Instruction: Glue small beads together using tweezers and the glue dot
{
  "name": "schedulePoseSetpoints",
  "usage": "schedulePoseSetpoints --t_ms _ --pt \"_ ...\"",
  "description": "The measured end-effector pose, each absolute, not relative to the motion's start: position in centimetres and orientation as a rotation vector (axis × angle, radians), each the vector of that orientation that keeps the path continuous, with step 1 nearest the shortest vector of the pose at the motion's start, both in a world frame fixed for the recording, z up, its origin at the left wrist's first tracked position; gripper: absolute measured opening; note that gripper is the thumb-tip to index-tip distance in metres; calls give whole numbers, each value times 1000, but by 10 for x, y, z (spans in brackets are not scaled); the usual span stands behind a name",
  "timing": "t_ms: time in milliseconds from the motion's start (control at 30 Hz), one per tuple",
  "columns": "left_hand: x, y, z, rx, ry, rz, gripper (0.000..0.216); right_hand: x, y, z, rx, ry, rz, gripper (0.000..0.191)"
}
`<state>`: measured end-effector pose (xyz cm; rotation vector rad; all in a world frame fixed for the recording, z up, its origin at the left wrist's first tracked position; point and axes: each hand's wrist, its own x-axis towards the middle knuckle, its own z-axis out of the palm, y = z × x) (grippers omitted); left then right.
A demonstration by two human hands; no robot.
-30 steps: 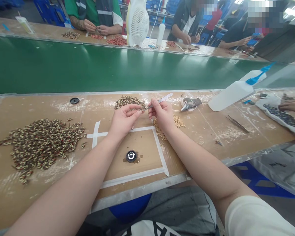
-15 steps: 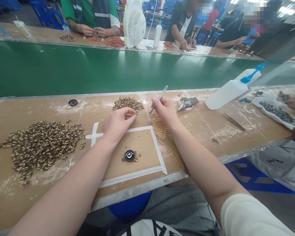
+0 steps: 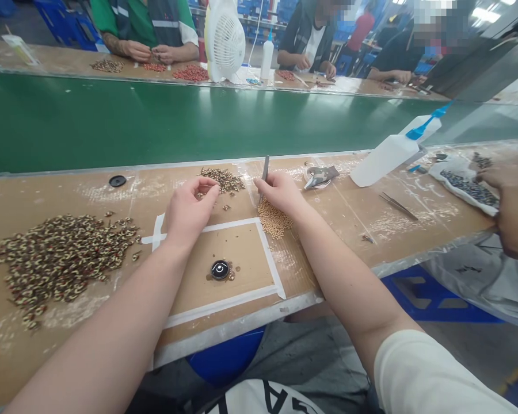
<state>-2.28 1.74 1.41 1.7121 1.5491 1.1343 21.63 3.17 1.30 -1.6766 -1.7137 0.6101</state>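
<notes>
My right hand (image 3: 282,194) grips a pair of metal tweezers (image 3: 265,172), held nearly upright above a heap of small tan beads (image 3: 274,221). To the left, my left hand (image 3: 190,210) has thumb and fingers pinched together; whatever lies between them is too small or hidden to make out. Just beyond it spreads a small pile of dark-and-cream pieces (image 3: 227,180), with a few loose ones nearer. A small round black dish (image 3: 220,269) with a shiny surface sits inside a white tape frame (image 3: 224,307) on the table, wet-looking spots around it.
A large heap of dark-and-cream pieces (image 3: 64,259) covers the left side. Right of my hands lie a camouflage packet (image 3: 323,176), a white bottle with blue nozzle (image 3: 384,161) and other tweezers (image 3: 397,206). A black lid (image 3: 117,181) lies far left. A co-worker's hand (image 3: 501,175) is at right.
My left hand has drawn back a little to the left, away from the right. The tweezers in my right hand have turned more upright. The whole view has shifted slightly.
</notes>
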Motion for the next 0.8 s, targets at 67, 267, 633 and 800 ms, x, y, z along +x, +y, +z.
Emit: schedulePoseSetpoints --t_ms 67,267,633,800 --pt "-21 16 14 1668 1506 1189 25 217 32 13 -1667 -1728 614 44" --pt "-16 11 14 1699 1448 1163 22 214 31 12 -1650 -1774 594 49" --pt "-13 10 10 1657 1394 1172 19 212 30 10 -1673 -1826 586 49" --pt "-13 10 10 1657 1367 1185 19 212 32 6 -1644 -1830 614 48"
